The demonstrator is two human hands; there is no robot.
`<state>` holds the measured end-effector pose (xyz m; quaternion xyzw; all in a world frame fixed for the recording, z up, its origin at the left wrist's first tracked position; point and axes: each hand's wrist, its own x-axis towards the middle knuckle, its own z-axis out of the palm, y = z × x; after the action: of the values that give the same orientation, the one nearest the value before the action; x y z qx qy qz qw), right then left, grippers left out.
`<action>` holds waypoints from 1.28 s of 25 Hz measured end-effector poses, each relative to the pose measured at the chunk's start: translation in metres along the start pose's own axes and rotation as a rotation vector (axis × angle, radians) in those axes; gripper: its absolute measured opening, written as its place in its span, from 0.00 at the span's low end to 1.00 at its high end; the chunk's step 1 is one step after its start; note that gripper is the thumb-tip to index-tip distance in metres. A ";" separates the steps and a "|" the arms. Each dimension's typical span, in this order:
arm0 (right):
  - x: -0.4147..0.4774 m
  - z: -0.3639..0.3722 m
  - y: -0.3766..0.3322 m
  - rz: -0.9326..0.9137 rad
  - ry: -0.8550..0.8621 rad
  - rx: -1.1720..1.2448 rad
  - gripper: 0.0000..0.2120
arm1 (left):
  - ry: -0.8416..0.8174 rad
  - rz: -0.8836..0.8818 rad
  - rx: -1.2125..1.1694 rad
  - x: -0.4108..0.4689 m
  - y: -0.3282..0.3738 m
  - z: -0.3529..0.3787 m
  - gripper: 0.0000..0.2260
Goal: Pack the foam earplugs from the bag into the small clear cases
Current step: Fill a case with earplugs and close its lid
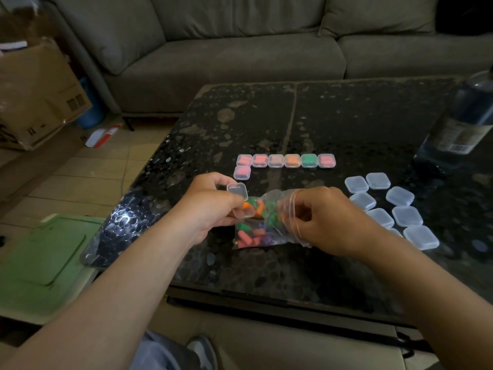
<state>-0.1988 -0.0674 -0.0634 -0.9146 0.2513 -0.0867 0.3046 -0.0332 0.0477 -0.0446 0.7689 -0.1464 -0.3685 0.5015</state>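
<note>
Head view shows the filling step in hand: the left hand (210, 208) grips a small clear plastic case (240, 202) with its hinged lid tipped up, held just beside the mouth of the crumpled clear plastic bag of mixed-colour foam earplugs (256, 228). The bag lies on the black speckled stone worktop (346, 116) between both hands. The right hand (324, 218) has its fingers curled into the bag's open end and grips the plastic; whether it already pinches a plug cannot be told. Seven filled clear cases (285, 160), showing pink, orange and green, sit closed behind the bag, six in a row and one below its left end. A cluster of empty clear cases (386, 201) waits to the right, so the job looks under half done. The next move likely calls for drawing plugs out of the bag, seating them in the open base and snapping the lid down. Room is good: bare worktop lies behind the filled row, and the slot beside the lone seventh case is free. The worktop's left edge is near the left hand, and a dark glass bottle (469, 116) stands well apart at the far right.
</note>
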 end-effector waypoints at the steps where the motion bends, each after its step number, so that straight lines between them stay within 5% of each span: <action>1: 0.000 0.000 0.000 0.004 -0.014 -0.009 0.02 | 0.001 0.003 0.007 0.000 0.000 0.000 0.15; 8: -0.001 -0.011 0.003 0.019 -0.035 0.009 0.07 | -0.014 0.034 0.096 0.002 0.000 -0.001 0.18; 18: -0.004 -0.026 0.004 0.001 0.011 0.121 0.07 | -0.043 0.382 0.095 -0.004 0.000 0.006 0.19; 25: -0.006 -0.033 -0.001 0.037 0.111 0.161 0.12 | -0.212 0.286 -0.051 -0.010 -0.003 0.017 0.17; 32: -0.007 -0.041 -0.001 0.104 0.326 0.453 0.08 | -0.231 0.226 0.037 -0.005 -0.010 0.022 0.19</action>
<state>-0.2172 -0.0837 -0.0298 -0.7830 0.3179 -0.2710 0.4609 -0.0538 0.0410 -0.0563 0.7092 -0.2954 -0.3930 0.5052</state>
